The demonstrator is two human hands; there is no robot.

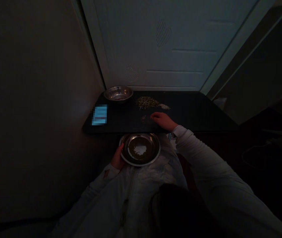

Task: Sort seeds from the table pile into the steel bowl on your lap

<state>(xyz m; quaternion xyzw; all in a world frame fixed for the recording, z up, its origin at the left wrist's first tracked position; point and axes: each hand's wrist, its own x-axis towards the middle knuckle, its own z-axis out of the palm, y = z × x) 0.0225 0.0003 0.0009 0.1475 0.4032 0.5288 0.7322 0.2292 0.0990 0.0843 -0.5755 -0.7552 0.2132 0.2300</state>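
Note:
My left hand (pixel 117 158) grips the left rim of a shiny metal bowl (pixel 154 158) at my lap, just below the table's near edge. Inside the bowl lies a ring of small dark greenish grains around a pale patch. Over the dark table, my right hand (pixel 164 121) has its fingertips pinched together. What they hold, if anything, is too small and dim to tell. A few small scattered bits (pixel 144 119) lie just left of those fingertips. Farther back is a pile of mixed greenish and pale grains (pixel 147 102), with a small white pile (pixel 165 106) at its right.
A second metal bowl (pixel 118 94) stands at the table's back left. A lit phone-like screen (pixel 99 115), blurred out, lies near the left edge. Behind the dark table (pixel 193 112) is a pale door (pixel 180 39) with heart patterns; a wall (pixel 44 82) stands close on the left.

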